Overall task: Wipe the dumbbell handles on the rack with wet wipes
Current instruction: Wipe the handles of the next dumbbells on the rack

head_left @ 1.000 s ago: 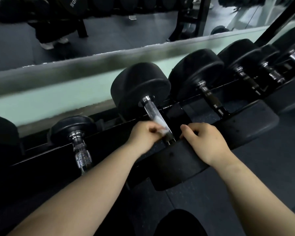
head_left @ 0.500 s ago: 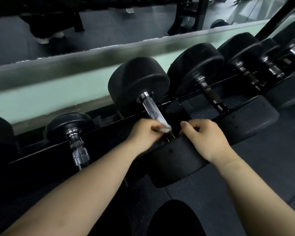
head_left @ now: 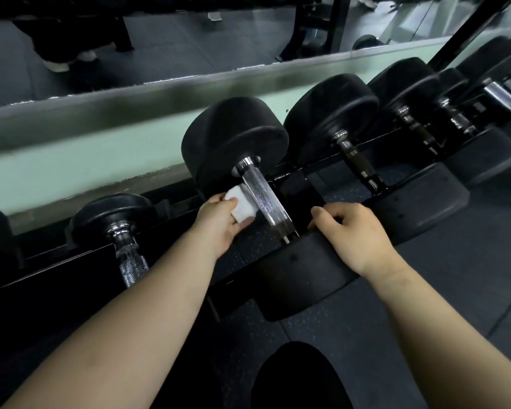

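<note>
A large black dumbbell lies on the rack in the middle, its knurled chrome handle point(head_left: 263, 199) bare and running from the far head point(head_left: 233, 143) to the near head point(head_left: 301, 278). My left hand point(head_left: 222, 222) holds a folded white wet wipe point(head_left: 241, 206) just left of the handle, its edge touching or nearly touching the metal. My right hand point(head_left: 357, 234) rests on top of the near head with fingers curled over its edge, right of the handle.
A smaller dumbbell with a chrome handle point(head_left: 130, 261) sits to the left. More black dumbbells point(head_left: 331, 119) line the rack point(head_left: 292, 178) to the right. A pale green wall base point(head_left: 86, 160) and a mirror point(head_left: 160, 45) run behind. Dark rubber floor lies below.
My left hand has come off the handle's near end and shifted left with the wipe, leaving the chrome handle uncovered. My right hand has stayed on the near head.
</note>
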A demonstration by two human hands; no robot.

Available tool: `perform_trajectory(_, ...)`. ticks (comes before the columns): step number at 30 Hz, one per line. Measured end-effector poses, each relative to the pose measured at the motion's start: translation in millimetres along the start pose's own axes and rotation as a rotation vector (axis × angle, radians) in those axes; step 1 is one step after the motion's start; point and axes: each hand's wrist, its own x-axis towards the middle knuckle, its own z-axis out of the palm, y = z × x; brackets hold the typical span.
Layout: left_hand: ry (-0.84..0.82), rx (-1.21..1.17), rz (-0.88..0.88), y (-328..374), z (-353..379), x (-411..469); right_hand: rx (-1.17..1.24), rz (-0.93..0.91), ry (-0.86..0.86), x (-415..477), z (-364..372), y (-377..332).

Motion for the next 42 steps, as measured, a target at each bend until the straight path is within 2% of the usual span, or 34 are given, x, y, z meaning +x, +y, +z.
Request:
perform_trajectory(5,-0.029,0.088,-0.008,-7.8,10.0,3.5,0.016,0.016,0.002,0.0,0.0,0.4)
perform_trajectory(8,-0.087,0.356,-0.068,-24.9,7.5,-6.7,0.025,0.020,0.004,-0.5,-0.1,0.3)
perform_trajectory(10,-0.109,0.435,-0.099,-26.5,6.3,-14.0,0.024,0.022,0.005,-0.5,-0.6,0.1)
perform_trajectory(14,-0.037,0.176,-0.029,-7.5,10.6,4.1,0.022,0.022,-0.002,-0.9,-0.7,0.0)
perform_trajectory(16,-0.024,0.134,-0.017,-5.6,14.7,6.0,0.017,0.021,0.002,-1.4,-1.0,-0.6)
perform_trajectory(20,-0.183,0.528,-0.097,-30.5,6.0,-18.9,0.016,0.024,-0.004,-1.0,-1.6,-1.1)
perform_trajectory(22,-0.197,0.601,-0.075,-32.3,1.4,-18.9,0.009,0.018,-0.004,-2.1,-1.5,-1.0)
perform_trajectory(26,-0.039,0.232,0.033,-10.4,10.8,0.8,0.010,0.020,0.000,-2.3,-1.9,-1.4)
perform_trajectory(28,-0.011,0.130,0.043,-9.2,14.9,2.4,0.012,0.024,-0.001,-2.5,-2.2,-1.6)
perform_trajectory(30,-0.046,0.204,0.029,-15.3,11.6,0.2,0.012,0.022,-0.003,-2.9,-2.2,-2.3)
perform_trajectory(33,-0.208,0.539,-0.036,-25.7,1.7,-15.1,0.023,0.021,-0.012,-2.1,-2.5,-2.5)
perform_trajectory(34,-0.221,0.573,-0.037,-26.7,-1.6,-20.5,0.024,0.019,-0.014,-2.1,-2.5,-2.1)
perform_trajectory(39,-0.161,0.296,0.129,-6.5,-25.6,-45.8,0.018,0.004,-0.029,-3.6,-2.5,-3.6)
perform_trajectory(42,-0.149,0.234,0.194,5.8,-37.4,-70.7,-0.053,-0.026,-0.032,-6.2,-3.0,-7.6)
